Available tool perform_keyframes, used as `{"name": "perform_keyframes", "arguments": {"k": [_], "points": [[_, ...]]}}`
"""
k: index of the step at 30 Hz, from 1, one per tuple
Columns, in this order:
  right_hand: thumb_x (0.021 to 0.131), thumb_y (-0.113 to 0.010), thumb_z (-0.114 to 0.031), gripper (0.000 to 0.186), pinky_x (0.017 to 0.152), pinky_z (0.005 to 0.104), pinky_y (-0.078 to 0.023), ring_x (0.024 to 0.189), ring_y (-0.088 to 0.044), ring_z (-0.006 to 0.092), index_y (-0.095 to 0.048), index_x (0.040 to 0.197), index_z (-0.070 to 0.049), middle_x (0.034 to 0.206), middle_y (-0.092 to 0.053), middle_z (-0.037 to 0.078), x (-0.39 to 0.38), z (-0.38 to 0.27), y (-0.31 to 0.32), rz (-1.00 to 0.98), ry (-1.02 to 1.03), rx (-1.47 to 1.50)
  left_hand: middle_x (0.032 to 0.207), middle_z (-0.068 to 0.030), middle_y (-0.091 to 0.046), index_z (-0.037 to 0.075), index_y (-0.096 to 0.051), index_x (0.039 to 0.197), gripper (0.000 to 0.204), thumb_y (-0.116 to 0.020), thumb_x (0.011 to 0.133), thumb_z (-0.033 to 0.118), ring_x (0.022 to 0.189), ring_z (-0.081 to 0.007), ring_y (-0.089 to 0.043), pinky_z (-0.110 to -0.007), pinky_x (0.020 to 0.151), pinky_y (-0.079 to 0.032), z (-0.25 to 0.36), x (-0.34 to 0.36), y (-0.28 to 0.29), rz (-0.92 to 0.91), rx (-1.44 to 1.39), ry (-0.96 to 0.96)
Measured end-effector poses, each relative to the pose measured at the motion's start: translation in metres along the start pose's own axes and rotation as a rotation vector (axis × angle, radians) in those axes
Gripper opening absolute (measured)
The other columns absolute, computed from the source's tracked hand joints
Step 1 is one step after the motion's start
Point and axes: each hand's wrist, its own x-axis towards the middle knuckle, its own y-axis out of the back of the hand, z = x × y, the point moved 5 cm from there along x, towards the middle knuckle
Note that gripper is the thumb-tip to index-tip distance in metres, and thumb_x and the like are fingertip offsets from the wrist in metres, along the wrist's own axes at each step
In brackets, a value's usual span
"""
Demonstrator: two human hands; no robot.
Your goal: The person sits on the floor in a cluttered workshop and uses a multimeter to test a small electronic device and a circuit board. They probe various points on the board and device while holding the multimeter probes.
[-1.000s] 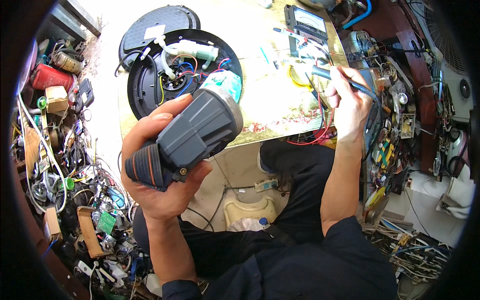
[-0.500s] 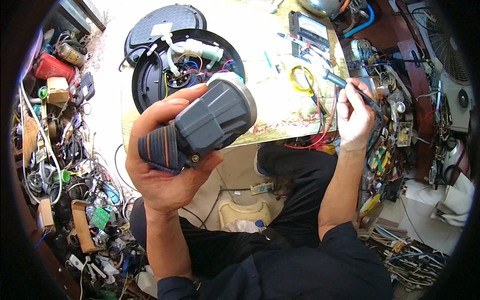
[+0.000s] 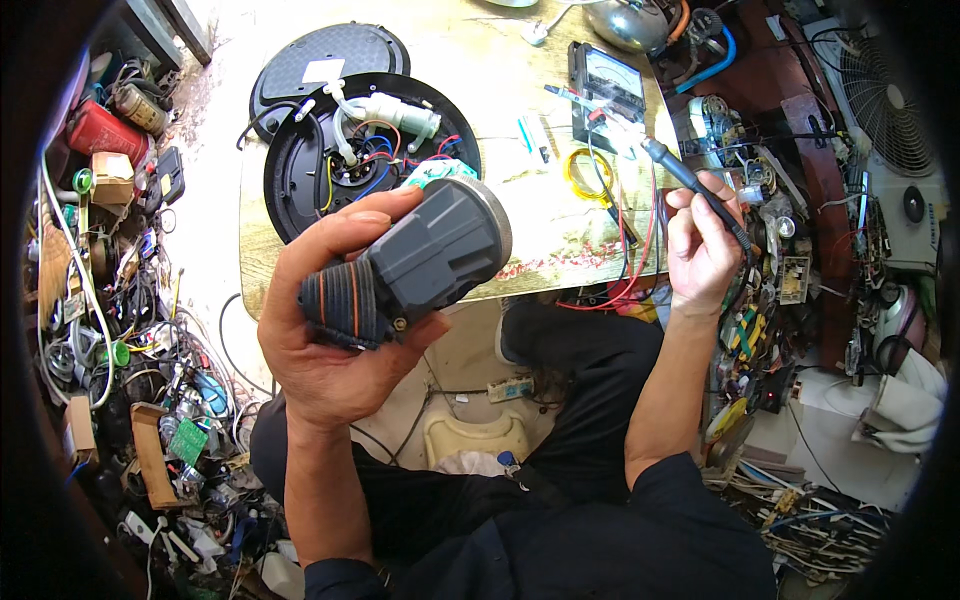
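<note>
My left hand [image 3: 325, 350] grips a dark grey lamp-like device [image 3: 430, 245] with a knurled metal ring and a striped black-and-orange strap [image 3: 338, 305]. In my right hand [image 3: 700, 255] is a dark pen-shaped tool [image 3: 690, 180] on a cord, its end pointing up-left toward the meter. Behind the device, a round black housing [image 3: 295, 200] holds white tubes, a pump-like part [image 3: 400, 118] and coloured wires. A round black lid [image 3: 285, 70] lies behind it. An analogue meter [image 3: 605, 85], red and black leads and a yellow coil [image 3: 585, 175] are on the table's right.
The wooden table [image 3: 510, 230] is in front of me, with a metal vessel [image 3: 620, 20] at the back right. Heaped cables and parts [image 3: 120, 330] crowd both sides. A fan [image 3: 890, 100] stands at right. A pale plastic container [image 3: 475, 435] sits between my legs.
My left hand with the device has shifted slightly up and to the right. My right hand has moved a little, and the tool now slants more steeply, with the fingers curled differently round it.
</note>
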Motion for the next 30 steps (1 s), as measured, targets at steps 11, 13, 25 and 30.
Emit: {"name": "perform_keyframes", "arguments": {"k": [11, 13, 25, 30], "points": [[0.097, -0.066, 0.001, 0.017, 0.053, 0.0203, -0.044, 0.061, -0.055, 0.0054, -0.068, 0.114, 0.003, 0.086, -0.069, 0.006, -0.012, -0.008, -0.025, -0.168, 0.279, -0.566, 0.133, -0.0286, -0.062, -0.003, -0.054, 0.132, 0.067, -0.087, 0.073, -0.001, 0.125, -0.0322, -0.061, -0.044, 0.107, -0.048, 0.006, -0.003, 0.005, 0.007, -0.004, -0.007], [0.097, -0.067, -0.001, 0.018, 0.053, 0.0206, -0.044, 0.062, -0.056, 0.0056, -0.067, 0.115, 0.003, 0.086, -0.069, 0.006, -0.013, -0.01, -0.025, -0.142, 0.328, -0.534, 0.132, -0.0286, -0.062, -0.003, -0.055, 0.131, 0.067, -0.087, 0.073, 0.0, 0.125, -0.0325, -0.061, -0.044, 0.107, -0.048, 0.007, -0.005, 0.005, 0.01, -0.014, 0.006], [0.102, -0.065, -0.032, 0.025, 0.046, 0.0207, -0.029, 0.05, -0.037, 0.0047, -0.064, 0.091, -0.01, 0.071, -0.057, -0.003, 0.015, -0.016, -0.012, 0.223, 0.081, 0.219, 0.133, -0.0284, -0.061, -0.001, -0.055, 0.131, 0.065, -0.085, 0.074, 0.0, 0.128, -0.0362, -0.059, -0.048, 0.11, -0.046, 0.013, -0.01, 0.008, 0.014, 0.041, 0.05], [0.099, -0.07, -0.021, 0.016, 0.039, 0.0208, -0.03, 0.043, -0.041, 0.0048, -0.068, 0.09, -0.008, 0.064, -0.057, -0.002, 0.005, 0.001, -0.034, 0.217, 0.029, 0.103, 0.135, -0.0295, -0.059, 0.0, -0.053, 0.134, 0.069, -0.085, 0.074, 0.002, 0.128, -0.0363, -0.058, -0.049, 0.11, -0.046, 0.011, -0.016, 0.009, 0.006, 0.01, 0.072]]}}
